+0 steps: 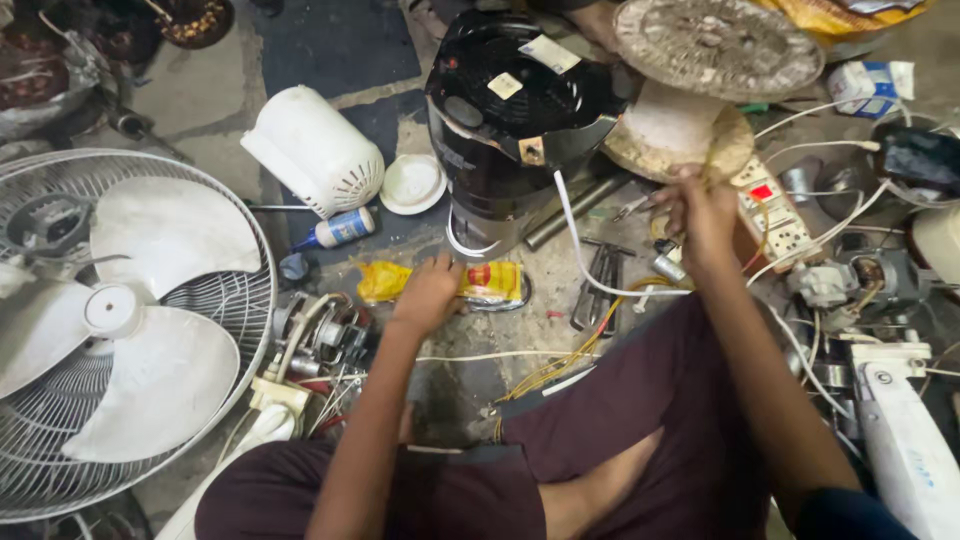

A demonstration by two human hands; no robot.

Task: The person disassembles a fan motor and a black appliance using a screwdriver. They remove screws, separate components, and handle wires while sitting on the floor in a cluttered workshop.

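We sit on the floor (200,130) with our knees spread, and both hands reach out over a clutter of repair parts. Our left hand (428,292) rests palm down on a yellow and red plastic packet (470,282) lying on the floor near the middle; the fingers are spread loosely over it, and we cannot tell whether they grip it. Our right hand (700,212) is raised farther out on the right, its fingers pinched around thin wires (705,160) just below a worn wooden cable spool (700,90).

Just beyond the packet stands a black appliance housing (510,120), tilted, with its vented underside facing us; a white cord (580,250) runs down from it toward our right knee. To the left of the housing lie a white ribbed motor cover (315,150), a small round white cap (413,184) and a small spray can (340,228). A big fan with white blades (110,320) and a wire guard fills the near left. Pliers (598,285) lie between our two hands, and a white socket strip (775,215) sits just right of our right hand.
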